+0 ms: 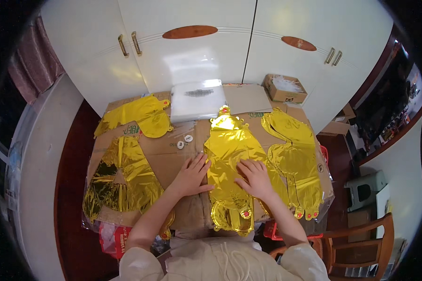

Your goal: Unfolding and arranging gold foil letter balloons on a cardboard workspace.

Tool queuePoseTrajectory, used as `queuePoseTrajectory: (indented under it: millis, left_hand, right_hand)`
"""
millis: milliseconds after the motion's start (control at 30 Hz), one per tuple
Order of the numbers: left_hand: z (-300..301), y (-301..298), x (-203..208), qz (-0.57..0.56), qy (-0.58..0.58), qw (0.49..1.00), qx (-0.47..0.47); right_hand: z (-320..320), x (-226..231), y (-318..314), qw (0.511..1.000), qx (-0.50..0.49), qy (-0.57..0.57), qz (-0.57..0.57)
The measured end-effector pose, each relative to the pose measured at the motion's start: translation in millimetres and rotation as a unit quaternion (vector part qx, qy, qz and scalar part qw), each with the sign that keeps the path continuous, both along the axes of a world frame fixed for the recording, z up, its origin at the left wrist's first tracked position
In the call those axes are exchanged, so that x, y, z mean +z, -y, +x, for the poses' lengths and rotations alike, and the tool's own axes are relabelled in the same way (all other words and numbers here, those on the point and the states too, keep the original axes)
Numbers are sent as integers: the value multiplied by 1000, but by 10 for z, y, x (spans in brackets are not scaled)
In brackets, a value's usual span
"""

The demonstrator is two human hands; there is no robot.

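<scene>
A flat, uninflated gold foil balloon (pixel 232 145) lies lengthwise in front of me on the cardboard. My left hand (pixel 193 174) rests palm down at its left edge, fingers spread, partly on the cardboard. On the balloon's right side lies my right hand (pixel 255 178), its fingers apart and slightly bent, pressing on the foil. Neither hand grips anything. To the right is another gold foil balloon (pixel 295 159), and to the left a large gold foil piece (pixel 126 173) with cut-out gaps. One more gold foil balloon (pixel 145 114) lies at the far left.
Cardboard (pixel 173 161) covers the table. A stack of clear plastic bags (pixel 197 100) lies at the back, beside a small open box (pixel 286 89) of white material. Two small white discs (pixel 188 138) sit left of the middle balloon. A wooden chair (pixel 361 243) stands at right.
</scene>
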State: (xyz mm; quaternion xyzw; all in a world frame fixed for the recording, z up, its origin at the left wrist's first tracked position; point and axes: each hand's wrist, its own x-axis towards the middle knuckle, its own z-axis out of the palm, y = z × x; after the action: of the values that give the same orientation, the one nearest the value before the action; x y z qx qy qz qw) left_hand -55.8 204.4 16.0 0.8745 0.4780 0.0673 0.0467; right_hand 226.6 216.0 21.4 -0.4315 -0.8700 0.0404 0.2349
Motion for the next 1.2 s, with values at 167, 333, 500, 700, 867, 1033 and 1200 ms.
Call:
queuePoseTrajectory:
  millis: [167,333,500,700,867,1033,1200]
  left_hand:
    - [-1,8,7,-12,-17,1000,5]
    - [-6,2,-1,-13,-19,1000,8]
    - [12,-35,7,-11,-11,1000,10]
    - [-45,-181,-39,-7,-3,1000,23]
    - [-90,-267,-23,-3,-7,1000,21]
    - [-110,-306,-13,0,-22,1000,18]
    - [-115,-334,-27,-8,-27,999,16]
  right_hand:
    - [31,-92,35,998,-9,-64,-18]
    - [9,-94,26,995,-3,-96,-24]
    - [30,-125,10,995,11,-99,-20]
    - [23,-109,20,996,20,-89,-22]
    - [31,-113,17,996,20,-78,-41]
    - [34,-118,17,997,25,-74,-28]
    - [33,-94,21,996,28,-71,-34]
